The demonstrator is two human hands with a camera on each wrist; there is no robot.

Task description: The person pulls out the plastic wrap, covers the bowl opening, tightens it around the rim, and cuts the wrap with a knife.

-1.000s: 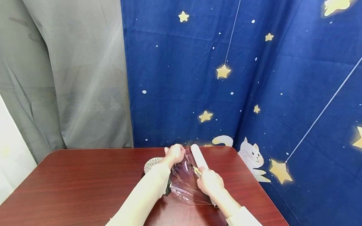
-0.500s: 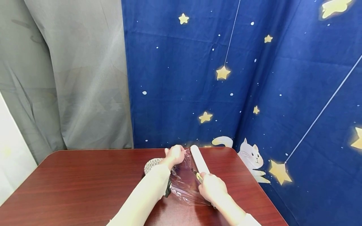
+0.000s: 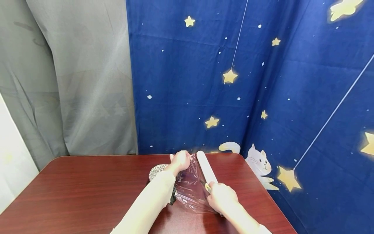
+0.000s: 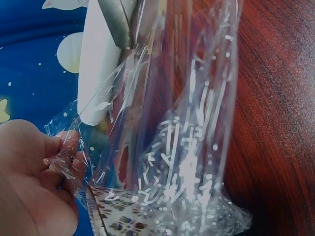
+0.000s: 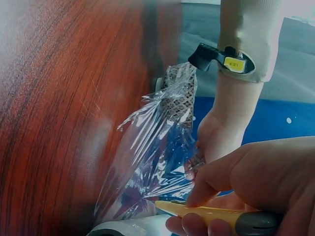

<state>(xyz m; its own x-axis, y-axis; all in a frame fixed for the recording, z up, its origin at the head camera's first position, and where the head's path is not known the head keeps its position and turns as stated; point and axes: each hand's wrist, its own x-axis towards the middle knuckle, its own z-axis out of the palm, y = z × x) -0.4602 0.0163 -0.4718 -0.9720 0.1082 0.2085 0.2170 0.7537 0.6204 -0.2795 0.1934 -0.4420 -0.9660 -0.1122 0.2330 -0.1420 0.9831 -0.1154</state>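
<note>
My left hand (image 3: 181, 160) pinches the far edge of a sheet of clear plastic wrap (image 3: 191, 188), also plain in the left wrist view, where my left fingers (image 4: 69, 142) bunch it. The wrap stretches from a white roll (image 3: 206, 167) lying slanted on the right. My right hand (image 3: 222, 196) grips a yellow-handled utility knife (image 5: 206, 211); its grey blade (image 4: 117, 24) lies at the wrap beside the roll. Under the wrap's left end is a round-edged thing with a brown-and-white pattern (image 3: 157, 170), partly hidden by my left arm.
The reddish-brown wooden table (image 3: 87, 188) extends widely to the left. Its far edge runs close behind the roll and my left hand. Grey curtain (image 3: 96, 81) and blue star curtain (image 3: 187, 81) hang behind it. A black wrist camera mount (image 5: 204, 56) sits on my left wrist.
My right hand has drawn the knife toward me and slightly right along the roll. My left hand keeps its hold on the wrap, nearly still.
</note>
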